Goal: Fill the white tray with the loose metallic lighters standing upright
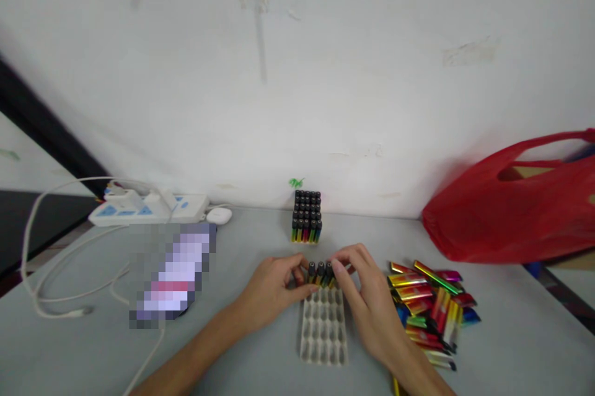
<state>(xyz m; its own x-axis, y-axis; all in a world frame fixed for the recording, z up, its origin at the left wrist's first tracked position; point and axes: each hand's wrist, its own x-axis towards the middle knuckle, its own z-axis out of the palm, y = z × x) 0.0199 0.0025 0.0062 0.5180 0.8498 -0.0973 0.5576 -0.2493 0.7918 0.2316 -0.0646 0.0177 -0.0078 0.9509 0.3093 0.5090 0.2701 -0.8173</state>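
Several upright lighter-like sticks (320, 269) with black tops and shiny coloured bodies stand in a row at the far end of a pale moulded tray (324, 334). My left hand (290, 281) closes on the left end of this row, with thumb and index finger against it. At the right end, my right hand (356, 278) has its thumb and fingers on the last lighter. Nearer rows of the tray show bare oval hollows. Beyond it stands a tight block of upright lighters (307, 216), black tops upward.
A loose pile of shiny coloured lighters (432, 303) lies to the right. Behind it is a red bag (506, 210). On the left are a blurred-out phone (179, 275), a white power strip (149, 209) and loose cables (60, 314). A white wall (297, 86) bounds the table's back.
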